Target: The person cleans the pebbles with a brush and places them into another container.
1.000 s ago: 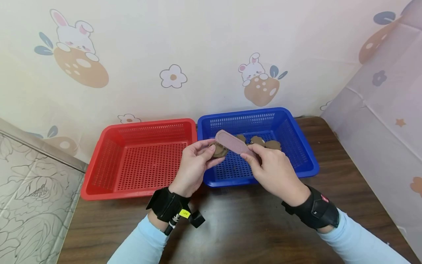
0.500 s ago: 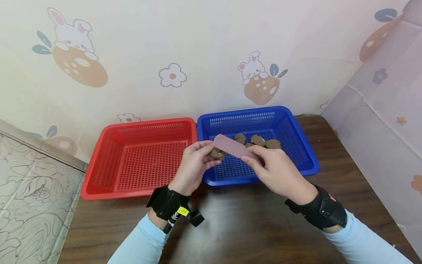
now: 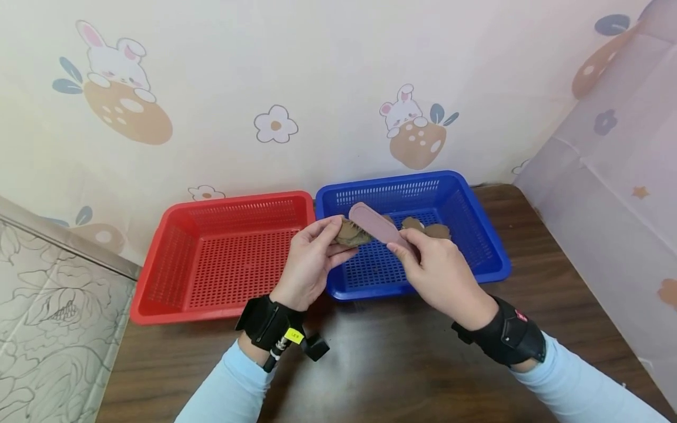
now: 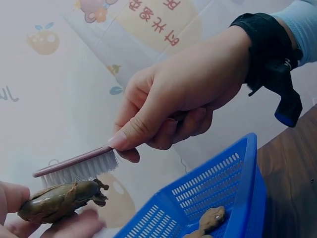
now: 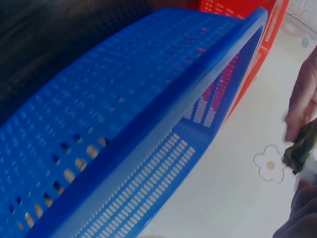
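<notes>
My left hand [image 3: 309, 261] pinches a mud-coated, greenish-brown lump [image 3: 351, 233] between thumb and fingers, over the near left part of the blue basket. In the left wrist view the lump [image 4: 59, 202] looks smooth and olive under patches of mud, with ragged bits at one end. My right hand [image 3: 444, 276] grips a pink brush [image 3: 372, 223] by its handle. The white bristles [image 4: 81, 169] face down and touch the top of the lump. More brown muddy pieces [image 3: 436, 231] lie in the blue basket [image 3: 489, 241], partly hidden behind the brush and right hand.
A red basket [image 3: 158, 264] stands left of the blue one, close beside it, with nothing seen inside. Both stand on a dark wooden table [image 3: 381, 364] against a patterned wall covering [image 3: 328, 70]. A second covering rises along the right side.
The lump has turned in my left hand and now shows more beyond the fingertips. The brush head dipped a little, then rose again, its handle still in my right hand.
</notes>
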A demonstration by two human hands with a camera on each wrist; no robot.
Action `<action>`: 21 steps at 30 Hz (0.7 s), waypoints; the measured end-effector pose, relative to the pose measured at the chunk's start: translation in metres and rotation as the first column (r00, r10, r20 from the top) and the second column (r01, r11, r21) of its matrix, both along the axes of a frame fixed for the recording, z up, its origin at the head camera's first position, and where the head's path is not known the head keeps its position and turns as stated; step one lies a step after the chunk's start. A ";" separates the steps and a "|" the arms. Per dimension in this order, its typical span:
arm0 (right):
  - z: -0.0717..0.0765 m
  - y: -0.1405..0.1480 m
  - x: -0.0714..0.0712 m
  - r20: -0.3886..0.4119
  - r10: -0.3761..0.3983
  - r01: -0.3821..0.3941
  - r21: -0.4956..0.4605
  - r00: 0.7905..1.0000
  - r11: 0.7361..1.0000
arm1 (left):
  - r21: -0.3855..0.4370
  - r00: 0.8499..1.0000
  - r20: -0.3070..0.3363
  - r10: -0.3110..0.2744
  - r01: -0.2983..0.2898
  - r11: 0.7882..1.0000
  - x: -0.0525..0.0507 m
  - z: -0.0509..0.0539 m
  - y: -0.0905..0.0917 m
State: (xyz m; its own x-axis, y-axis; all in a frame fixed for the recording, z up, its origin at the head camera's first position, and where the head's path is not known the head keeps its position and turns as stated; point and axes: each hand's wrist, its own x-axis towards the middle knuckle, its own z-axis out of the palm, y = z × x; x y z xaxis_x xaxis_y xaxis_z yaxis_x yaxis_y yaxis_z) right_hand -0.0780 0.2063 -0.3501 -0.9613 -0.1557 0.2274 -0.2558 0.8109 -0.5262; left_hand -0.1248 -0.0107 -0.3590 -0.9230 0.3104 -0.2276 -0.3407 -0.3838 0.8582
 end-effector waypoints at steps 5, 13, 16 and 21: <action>-0.003 -0.007 0.002 -0.001 -0.029 0.029 0.017 1.000 0.999 | 0.082 0.999 0.006 -0.051 0.050 0.995 0.000 -0.002 -0.003; -0.001 -0.009 -0.001 -0.021 -0.068 0.069 0.032 0.997 0.997 | 0.010 0.999 0.016 -0.039 0.039 0.999 0.000 -0.004 -0.005; 0.001 -0.007 -0.001 0.004 -0.068 0.068 0.008 0.998 0.998 | 0.006 0.999 0.026 -0.041 0.041 0.999 0.001 -0.004 -0.004; 0.008 0.000 0.002 0.042 -0.031 0.033 -0.047 0.999 0.998 | -0.014 0.996 -0.006 -0.087 0.087 0.996 0.000 -0.004 -0.006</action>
